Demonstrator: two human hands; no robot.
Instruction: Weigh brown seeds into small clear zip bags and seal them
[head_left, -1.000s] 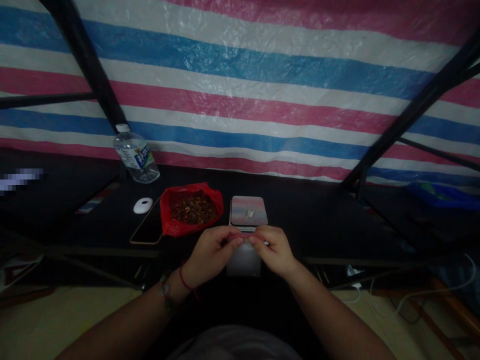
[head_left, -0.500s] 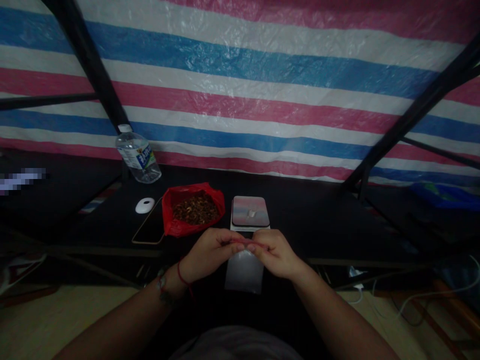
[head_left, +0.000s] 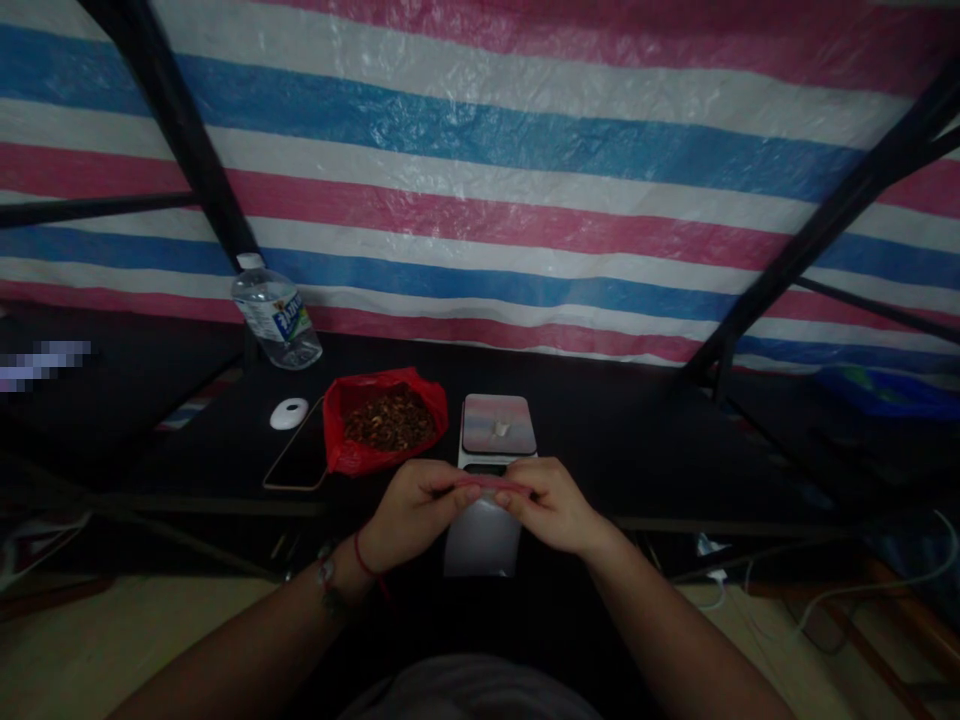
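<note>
A small clear plastic zip bag (head_left: 482, 541) hangs by its red top strip between my two hands, at the front edge of the black table. My left hand (head_left: 420, 508) pinches the left part of the strip between thumb and fingers. On the right part, my right hand (head_left: 553, 507) has the same pinch. Just beyond the hands lies a flat digital scale (head_left: 480, 428), its display partly covered by them. A small pale object (head_left: 501, 428), too small to make out, rests on the scale's plate. Left of it sits an open red bag (head_left: 346, 455) of brown dried bits (head_left: 391, 420).
A phone (head_left: 300, 455) and a white oval device (head_left: 289, 413) lie left of the red bag. Behind them stands a clear plastic bottle (head_left: 277, 318). Dark metal posts (head_left: 187, 150) rise before a striped plastic sheet (head_left: 480, 180). Something blue (head_left: 885, 390) lies far right.
My thumbs have moved slightly apart along the red strip, and the zip bag has shifted a little to the left. Both hands keep their pinch.
</note>
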